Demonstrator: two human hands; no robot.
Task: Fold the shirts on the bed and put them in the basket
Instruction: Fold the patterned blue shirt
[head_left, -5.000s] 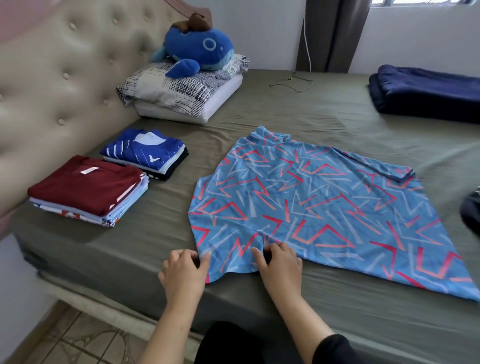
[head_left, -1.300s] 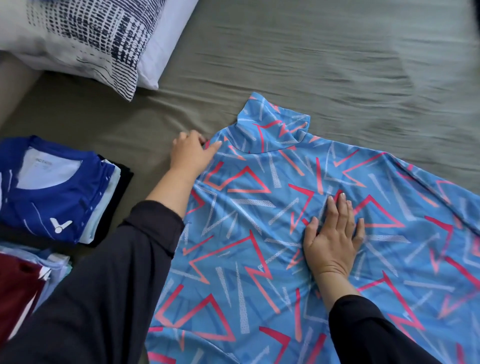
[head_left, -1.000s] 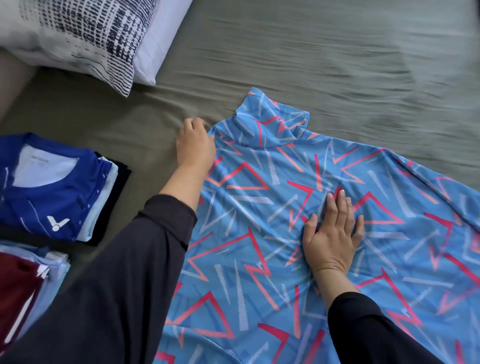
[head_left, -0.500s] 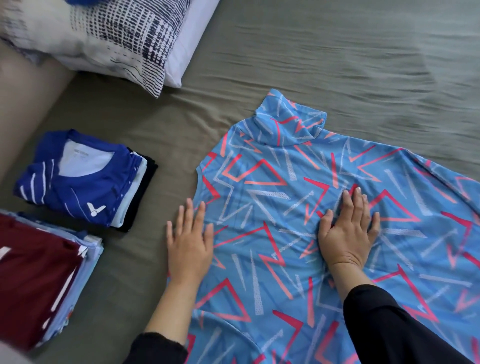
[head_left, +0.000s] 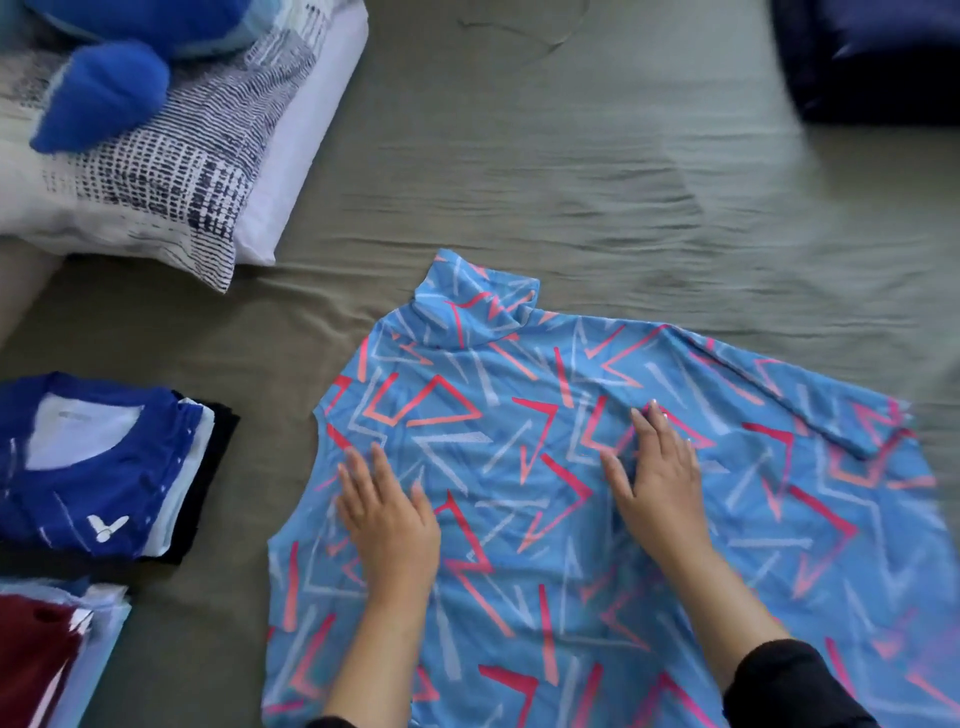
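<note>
Pressing flat on the blue patterned shirt (head_left: 519, 467), left hand (head_left: 387, 525) and right hand (head_left: 657, 486) keep fingers straight.

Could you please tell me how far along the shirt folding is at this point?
Done: two stacks of folded shirts, one topped blue, one topped maroon, sit at the left of the bed. In hand: left hand and right hand lie flat on the patterned shirt, not yet fully folded. Left: finishing it; no basket is in view.
</note>
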